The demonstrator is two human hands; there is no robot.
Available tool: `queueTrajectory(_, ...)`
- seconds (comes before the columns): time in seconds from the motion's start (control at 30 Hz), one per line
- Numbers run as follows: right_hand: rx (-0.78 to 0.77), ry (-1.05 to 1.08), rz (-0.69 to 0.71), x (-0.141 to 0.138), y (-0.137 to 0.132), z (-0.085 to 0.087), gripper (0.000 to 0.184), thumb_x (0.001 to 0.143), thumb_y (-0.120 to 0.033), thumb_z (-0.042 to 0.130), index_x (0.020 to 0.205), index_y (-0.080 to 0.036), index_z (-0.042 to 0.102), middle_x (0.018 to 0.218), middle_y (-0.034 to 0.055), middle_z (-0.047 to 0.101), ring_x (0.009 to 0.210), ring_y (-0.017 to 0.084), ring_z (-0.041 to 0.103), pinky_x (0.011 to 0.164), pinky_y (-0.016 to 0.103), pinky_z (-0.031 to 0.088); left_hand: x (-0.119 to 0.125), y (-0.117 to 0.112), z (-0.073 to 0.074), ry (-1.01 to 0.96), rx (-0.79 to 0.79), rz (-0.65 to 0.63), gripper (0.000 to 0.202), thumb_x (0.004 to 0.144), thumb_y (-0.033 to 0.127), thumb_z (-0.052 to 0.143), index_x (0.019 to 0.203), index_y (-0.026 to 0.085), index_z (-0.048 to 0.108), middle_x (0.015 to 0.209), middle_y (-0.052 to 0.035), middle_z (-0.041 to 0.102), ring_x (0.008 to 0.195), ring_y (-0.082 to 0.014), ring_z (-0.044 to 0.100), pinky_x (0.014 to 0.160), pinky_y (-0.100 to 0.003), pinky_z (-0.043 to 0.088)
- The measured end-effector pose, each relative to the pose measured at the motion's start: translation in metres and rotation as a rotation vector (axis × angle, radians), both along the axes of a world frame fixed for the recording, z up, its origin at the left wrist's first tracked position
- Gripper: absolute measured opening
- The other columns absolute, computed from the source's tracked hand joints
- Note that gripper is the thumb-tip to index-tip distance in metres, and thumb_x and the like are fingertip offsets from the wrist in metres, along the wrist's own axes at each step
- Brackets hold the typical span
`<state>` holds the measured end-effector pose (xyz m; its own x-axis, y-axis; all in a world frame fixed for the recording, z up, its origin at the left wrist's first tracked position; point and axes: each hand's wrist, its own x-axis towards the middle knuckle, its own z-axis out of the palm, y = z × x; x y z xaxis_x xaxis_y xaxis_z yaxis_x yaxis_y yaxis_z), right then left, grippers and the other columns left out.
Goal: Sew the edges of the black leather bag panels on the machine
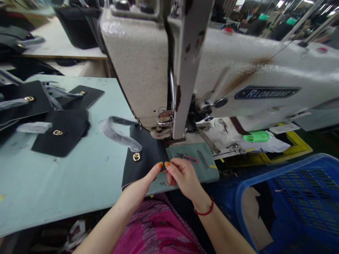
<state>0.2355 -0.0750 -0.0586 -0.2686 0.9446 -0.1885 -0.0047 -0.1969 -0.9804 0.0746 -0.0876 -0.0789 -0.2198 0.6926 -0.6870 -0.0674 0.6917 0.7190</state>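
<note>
A black leather bag panel (151, 150) lies under the head of the sewing machine (137, 63), at the table's front edge. It carries a gold clasp (136, 156) and a strap in clear wrapping (116, 132). My left hand (148, 178) is closed on the panel's near right edge, thumb on top, its other fingers hidden beneath. My right hand (182, 174) pinches at the same corner, thumb tip beside the left thumb. What lies between the right fingertips is too small to make out. Pink-handled thread snips (190, 158) rest just beyond the right hand.
Several similar black panels (62, 132) with clasps and wrapped straps lie on the pale green table (106, 190) at left. A blue plastic basket (239, 201) with scraps stands at right. Behind it is a yellow crate (302, 146). A black bag (79, 26) sits on a further table.
</note>
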Motion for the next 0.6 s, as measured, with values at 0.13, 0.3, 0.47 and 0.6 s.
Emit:
queueTrajectory(0.13,-0.020,-0.017,0.004,0.000,0.000,0.000,0.039,0.095,-0.043,0.053,0.068,-0.016,0.056,0.050,-0.0032,0.054,0.043,0.007,0.046,0.046,0.017,0.039,0.000,0.001,0.003,-0.118,-0.050,-0.044,0.060,0.056,0.070,0.078,0.086,0.019,0.080,0.110,-0.0119,0.075,0.124,-0.0359,0.059,0.117,-0.050,0.033)
queueTrajectory(0.3,-0.026,-0.011,-0.007,-0.003,0.002,-0.002,0.039,0.095,-0.043,0.053,0.066,-0.017,0.054,0.050,-0.0033,0.054,0.043,0.007,0.047,0.046,0.017,0.040,0.000,0.006,0.003,-0.076,-0.090,-0.029,0.060,0.056,0.069,0.078,0.084,0.016,0.079,0.103,-0.0137,0.077,0.116,-0.0362,0.063,0.112,-0.050,0.040)
queueTrajectory(0.47,-0.026,0.002,-0.011,-0.006,0.012,-0.003,0.039,0.095,-0.043,0.053,0.066,-0.017,0.053,0.050,-0.0034,0.054,0.044,0.007,0.048,0.047,0.017,0.040,-0.005,0.018,-0.002,-0.060,-0.080,-0.059,0.069,0.053,0.073,0.076,0.090,0.014,0.078,0.101,-0.0153,0.076,0.110,-0.0356,0.066,0.106,-0.050,0.045)
queueTrajectory(0.6,-0.012,0.000,-0.007,-0.009,0.021,-0.002,0.041,0.094,-0.044,0.053,0.064,-0.017,0.052,0.051,-0.0029,0.055,0.045,0.007,0.049,0.048,0.017,0.041,-0.011,0.030,-0.004,-0.048,-0.015,-0.126,0.069,0.053,0.075,0.074,0.087,0.015,0.078,0.101,-0.0143,0.077,0.110,-0.0361,0.066,0.100,-0.046,0.050)
